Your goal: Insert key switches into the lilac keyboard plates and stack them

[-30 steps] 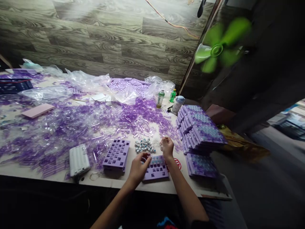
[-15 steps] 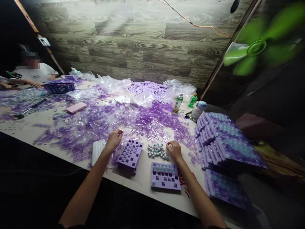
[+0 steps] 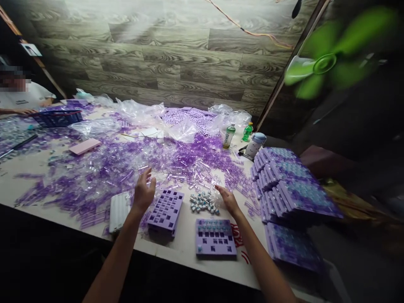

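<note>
My left hand, fingers apart and nothing in it, is over the near edge of a spread of clear and purple plastic pieces. Just right of it stands a purple panel with square holes. My right hand is open, fingers stretched toward the pile, beside a heap of small white and teal parts. In front of that heap lies a second purple holed panel; teal and clear pieces fill its upper rows, and one sits at its lower left.
Stacks of filled purple panels rise at the right. Behind them are a flask and two green bottles. A white ribbed block, a pink block and a dark basket are leftward, where another person sits. A green fan spins upper right.
The fingers of my left hand have spread from a curled pose, and those of my right hand have straightened. The whole view has shifted, moving the scene leftward.
</note>
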`<state>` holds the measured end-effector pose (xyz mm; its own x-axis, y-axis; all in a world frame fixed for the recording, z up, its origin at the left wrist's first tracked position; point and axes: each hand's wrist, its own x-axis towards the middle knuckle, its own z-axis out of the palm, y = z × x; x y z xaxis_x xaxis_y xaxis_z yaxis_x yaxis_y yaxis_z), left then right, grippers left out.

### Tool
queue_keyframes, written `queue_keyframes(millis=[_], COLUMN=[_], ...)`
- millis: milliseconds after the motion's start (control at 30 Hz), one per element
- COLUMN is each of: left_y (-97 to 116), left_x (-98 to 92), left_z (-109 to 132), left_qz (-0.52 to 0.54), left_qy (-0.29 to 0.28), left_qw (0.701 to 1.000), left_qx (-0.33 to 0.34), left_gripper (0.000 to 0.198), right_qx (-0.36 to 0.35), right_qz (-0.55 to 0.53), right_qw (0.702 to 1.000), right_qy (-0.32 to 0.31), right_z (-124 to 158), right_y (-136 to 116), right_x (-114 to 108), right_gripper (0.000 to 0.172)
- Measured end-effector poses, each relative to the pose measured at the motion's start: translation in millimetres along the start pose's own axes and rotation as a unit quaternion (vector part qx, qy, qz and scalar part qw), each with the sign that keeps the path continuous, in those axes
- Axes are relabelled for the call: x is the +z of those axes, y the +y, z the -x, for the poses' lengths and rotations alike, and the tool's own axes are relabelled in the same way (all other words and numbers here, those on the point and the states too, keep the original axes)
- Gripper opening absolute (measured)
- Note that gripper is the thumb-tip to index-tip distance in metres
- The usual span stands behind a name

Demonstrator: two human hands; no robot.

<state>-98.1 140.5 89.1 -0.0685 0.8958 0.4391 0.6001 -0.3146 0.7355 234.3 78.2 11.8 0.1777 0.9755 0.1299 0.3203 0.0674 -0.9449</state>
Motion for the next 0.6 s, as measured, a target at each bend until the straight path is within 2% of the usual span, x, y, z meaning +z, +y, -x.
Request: queue_keyframes(millis=[100, 233, 267, 333, 467, 533, 600], left_y=[21, 41, 44, 48, 50, 49, 46], left_x=[1.2, 13.2, 18.3, 30.2, 53.6, 61.5, 66.4], left_z=[44, 105, 119, 144, 172, 178, 180], left_qz=[0.047, 0.089, 0.103, 0.157, 0.163, 0.157, 0.147], left_qy=[0.006, -0.034, -0.049, -0.120, -0.181, -0.185, -0.179], left_qw=[0.998, 0.990, 0.986, 0.963, 0.946, 0.947, 0.953], left_qx=[0.043, 0.102, 0.124, 0.184, 0.214, 0.211, 0.196], left_gripper=[0.032, 0.018, 0.017, 0.025, 0.028, 0.029, 0.029], right_qx=[0.017, 0.032, 0.033, 0.032, 0.019, 0.006, -0.011], right_qz=[-0.046, -0.066, -0.062, -0.044, 0.022, 0.067, 0.119], right_qw=[0.999, 0.996, 0.996, 0.996, 0.998, 0.997, 0.992], right_qy=[-0.010, -0.046, -0.056, -0.071, -0.062, -0.045, -0.035], right_z=[-3, -1, 1, 3, 0, -7, -15], right_y=[1, -3, -4, -7, -8, -7, -6], right_x=[-2, -3, -3, -5, -12, -14, -14], right_gripper=[0.070, 0.081, 0.080, 0.076, 0.064, 0.059, 0.045])
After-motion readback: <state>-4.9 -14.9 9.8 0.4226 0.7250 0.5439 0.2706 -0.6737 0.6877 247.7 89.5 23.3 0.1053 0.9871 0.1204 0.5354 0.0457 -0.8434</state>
